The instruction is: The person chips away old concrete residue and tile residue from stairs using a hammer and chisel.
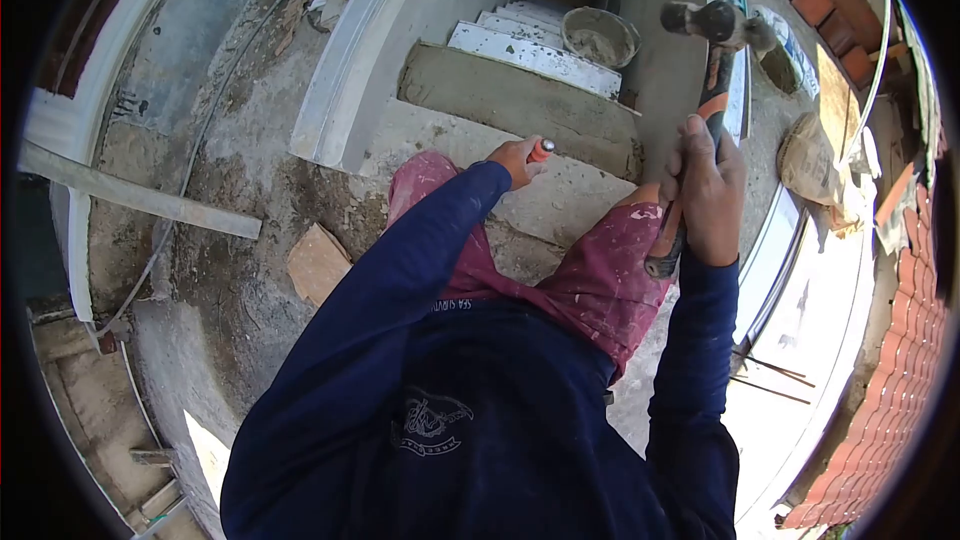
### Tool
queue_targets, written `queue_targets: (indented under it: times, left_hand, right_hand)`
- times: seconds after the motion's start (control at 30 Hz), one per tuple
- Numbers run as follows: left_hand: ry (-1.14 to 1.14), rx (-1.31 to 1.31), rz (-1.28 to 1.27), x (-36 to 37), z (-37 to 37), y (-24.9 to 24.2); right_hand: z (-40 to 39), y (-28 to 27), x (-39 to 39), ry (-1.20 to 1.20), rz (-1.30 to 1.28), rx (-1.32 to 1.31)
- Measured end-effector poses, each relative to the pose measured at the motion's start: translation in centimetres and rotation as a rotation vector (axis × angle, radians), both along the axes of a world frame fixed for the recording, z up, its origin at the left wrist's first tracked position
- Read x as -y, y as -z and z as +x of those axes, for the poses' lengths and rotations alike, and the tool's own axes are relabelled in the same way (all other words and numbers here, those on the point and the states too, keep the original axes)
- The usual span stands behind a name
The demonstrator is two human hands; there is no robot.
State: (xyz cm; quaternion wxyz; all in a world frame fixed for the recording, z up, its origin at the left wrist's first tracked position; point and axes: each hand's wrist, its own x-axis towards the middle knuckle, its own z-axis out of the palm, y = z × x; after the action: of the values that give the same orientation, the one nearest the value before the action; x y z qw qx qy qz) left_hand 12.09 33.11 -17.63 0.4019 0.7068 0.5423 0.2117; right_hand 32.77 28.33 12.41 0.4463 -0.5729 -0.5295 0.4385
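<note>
The right hand (708, 190) is closed around the orange-and-black handle of a steel-headed hammer (712, 50), raised head-up above the knee. The left hand (520, 160) grips an orange-handled chisel (541, 148), set against the grey concrete step (560, 202) beside the mortar-filled bucket (599, 36).

A single head-worn camera looks steeply down over the person's own chest and arms, so the dark blue sleeves fill the lower middle of the frame at very close range. The lens is a strong fisheye: black corners ring the picture and straight edges bow. It faces forward toward concrete steps (520, 100) just ahead, with a tiled roof edge (900, 340) curving along the right, probably lower down, though distortion makes depth hard to judge.
</note>
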Motion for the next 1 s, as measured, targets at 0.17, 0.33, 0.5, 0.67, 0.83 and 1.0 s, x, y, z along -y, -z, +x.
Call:
queue_targets:
  times: [0.17, 0.33, 0.5, 0.67, 0.83, 1.0]
  left_hand:
    - [-0.022, 0.007, -0.033, 1.4, -0.4, -1.7]
    - [-0.113, 0.012, 0.016, 0.6, -0.7, 0.3]
    - [-0.019, -0.020, -0.029, 0.1, -0.8, -0.5]
    - [-0.052, -0.018, 0.056, 0.1, -0.5, 0.6]
    - [-0.010, -0.055, -0.056, -0.2, -0.7, -1.2]
    - [0.033, -0.054, -0.033, 0.3, 0.0, -0.5]
  right_hand:
    - [-1.2, -4.9, -1.3, 0.135, 0.510, -0.346]
    - [-1.2, 19.8, 3.7, -0.149, -0.458, 0.090]
    - [0.2, 4.6, 0.8, -0.088, -0.159, 0.031]
    - [-0.4, -7.5, -2.6, 0.124, 0.527, -0.265]
    - [-1.7, 16.4, 1.7, -0.054, 0.236, 0.590]
    - [-0.3, 6.8, 1.1, -0.148, -0.333, 0.035]
